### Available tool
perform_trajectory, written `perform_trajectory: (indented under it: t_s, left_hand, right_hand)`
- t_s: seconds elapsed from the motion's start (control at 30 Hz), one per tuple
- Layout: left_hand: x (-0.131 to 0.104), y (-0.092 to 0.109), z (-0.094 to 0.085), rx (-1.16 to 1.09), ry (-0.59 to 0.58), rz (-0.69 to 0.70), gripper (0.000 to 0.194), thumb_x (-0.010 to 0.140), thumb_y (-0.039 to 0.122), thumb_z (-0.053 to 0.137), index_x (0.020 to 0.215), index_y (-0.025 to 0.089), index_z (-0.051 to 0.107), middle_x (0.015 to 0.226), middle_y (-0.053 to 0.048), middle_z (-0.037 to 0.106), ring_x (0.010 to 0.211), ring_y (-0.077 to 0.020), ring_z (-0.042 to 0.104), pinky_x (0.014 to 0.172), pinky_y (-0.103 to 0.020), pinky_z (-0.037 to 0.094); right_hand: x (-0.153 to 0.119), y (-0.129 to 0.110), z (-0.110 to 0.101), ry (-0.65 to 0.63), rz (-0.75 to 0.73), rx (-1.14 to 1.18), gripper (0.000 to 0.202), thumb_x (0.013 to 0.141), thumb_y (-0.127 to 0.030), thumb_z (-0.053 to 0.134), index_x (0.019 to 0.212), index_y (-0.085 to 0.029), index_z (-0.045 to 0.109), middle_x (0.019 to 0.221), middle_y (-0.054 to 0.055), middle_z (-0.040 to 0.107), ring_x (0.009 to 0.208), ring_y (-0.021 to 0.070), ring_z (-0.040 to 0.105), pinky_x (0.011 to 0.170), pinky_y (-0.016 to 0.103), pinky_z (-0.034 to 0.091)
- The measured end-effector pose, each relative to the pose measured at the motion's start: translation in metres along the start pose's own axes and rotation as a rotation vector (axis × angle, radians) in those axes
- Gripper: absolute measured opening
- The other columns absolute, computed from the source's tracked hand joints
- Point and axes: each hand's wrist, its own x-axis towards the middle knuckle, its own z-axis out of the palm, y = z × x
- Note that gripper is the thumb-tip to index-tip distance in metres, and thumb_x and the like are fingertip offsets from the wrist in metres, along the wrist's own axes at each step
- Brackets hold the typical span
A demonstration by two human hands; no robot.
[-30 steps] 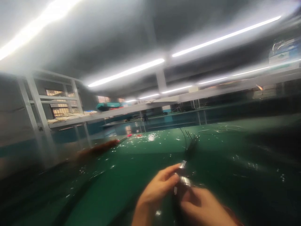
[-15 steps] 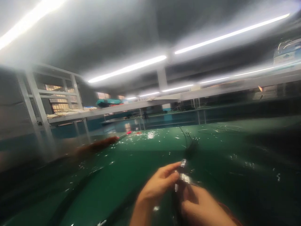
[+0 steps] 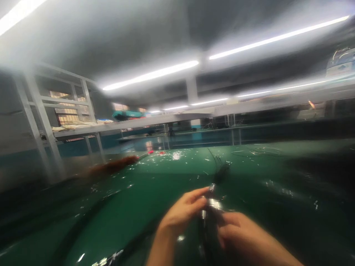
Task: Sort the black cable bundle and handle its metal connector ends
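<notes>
A dark cable bundle point(image 3: 205, 236) runs up over the green tabletop point(image 3: 155, 184), with a shiny, silvery band point(image 3: 214, 204) around it. Its far end fans into thin dark wires point(image 3: 223, 168). My left hand point(image 3: 184, 208) pinches the bundle from the left beside the shiny part. From the right, my right hand point(image 3: 235, 225) has its fingers curled at the band; blur hides exactly what they grip.
Coiled dark cables point(image 3: 80, 221) lie at the left. A reddish-brown bundle point(image 3: 113, 165) with a red tip is at the far left. Thin wires point(image 3: 260, 150) lie near the back edge. A white metal frame point(image 3: 46, 129) stands at the left, beside a raised shelf point(image 3: 166, 117).
The view has shifted slightly. Both hands and the bundle appear a little further left, and my right hand's fingers sit slightly more to the right of the bundle.
</notes>
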Motion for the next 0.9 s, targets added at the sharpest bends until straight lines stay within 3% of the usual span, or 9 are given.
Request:
perform_trajectory:
  t_s: [0.23,0.4,0.53,0.7,0.83,0.9]
  left_hand:
    - [0.002,-0.005,-0.003,0.000,0.008,0.000,0.048,0.079,0.035,0.063,0.125,0.025,0.055,0.109,-0.006,0.067,0.093,-0.0156,0.059,0.080,-0.026,0.041]
    - [0.003,-0.005,0.001,-0.012,-0.023,-0.002,0.045,0.080,0.033,0.062,0.125,0.025,0.056,0.108,-0.005,0.067,0.090,-0.0136,0.058,0.077,-0.024,0.041]
    - [0.004,-0.007,0.001,-0.024,-0.007,0.007,0.045,0.081,0.033,0.061,0.124,0.023,0.056,0.108,-0.008,0.068,0.092,-0.0152,0.059,0.079,-0.026,0.042]
    - [0.007,-0.010,0.002,-0.067,0.008,0.003,0.043,0.081,0.031,0.062,0.122,0.021,0.058,0.115,-0.009,0.066,0.091,-0.0142,0.060,0.083,-0.027,0.042]
    - [0.007,-0.004,0.009,-0.108,-0.007,0.017,0.041,0.084,0.035,0.057,0.122,0.019,0.058,0.094,-0.006,0.068,0.078,-0.0092,0.058,0.072,-0.023,0.042]
    - [0.006,0.000,0.012,-0.094,-0.030,0.008,0.043,0.082,0.035,0.059,0.122,0.020,0.057,0.095,-0.007,0.067,0.080,-0.0105,0.059,0.072,-0.024,0.043]
  right_hand:
    - [-0.005,-0.004,-0.002,-0.015,0.035,0.104,0.022,0.063,-0.030,0.072,0.075,-0.015,0.061,0.068,-0.001,0.050,0.061,0.0121,0.052,0.066,0.028,0.045]
    - [-0.004,-0.004,-0.003,0.004,-0.014,0.041,0.017,0.071,-0.026,0.064,0.064,-0.017,0.050,0.058,-0.005,0.041,0.051,0.0075,0.038,0.053,0.022,0.036]
    - [-0.002,-0.001,-0.005,-0.038,-0.058,0.087,0.024,0.078,-0.033,0.062,0.065,-0.017,0.050,0.053,-0.006,0.035,0.053,0.0084,0.038,0.059,0.023,0.037]
    - [-0.003,0.001,-0.005,-0.008,-0.025,0.094,0.023,0.080,-0.035,0.062,0.073,-0.015,0.052,0.060,-0.004,0.039,0.053,0.0074,0.037,0.055,0.022,0.030]
    - [-0.004,0.000,-0.006,0.066,-0.036,0.041,0.020,0.081,-0.032,0.059,0.073,-0.016,0.049,0.061,-0.004,0.041,0.052,0.0068,0.033,0.053,0.023,0.022]
    - [-0.005,-0.001,-0.006,0.069,-0.045,0.040,0.017,0.080,-0.029,0.060,0.074,-0.015,0.052,0.059,-0.004,0.040,0.051,0.0065,0.032,0.052,0.023,0.021]
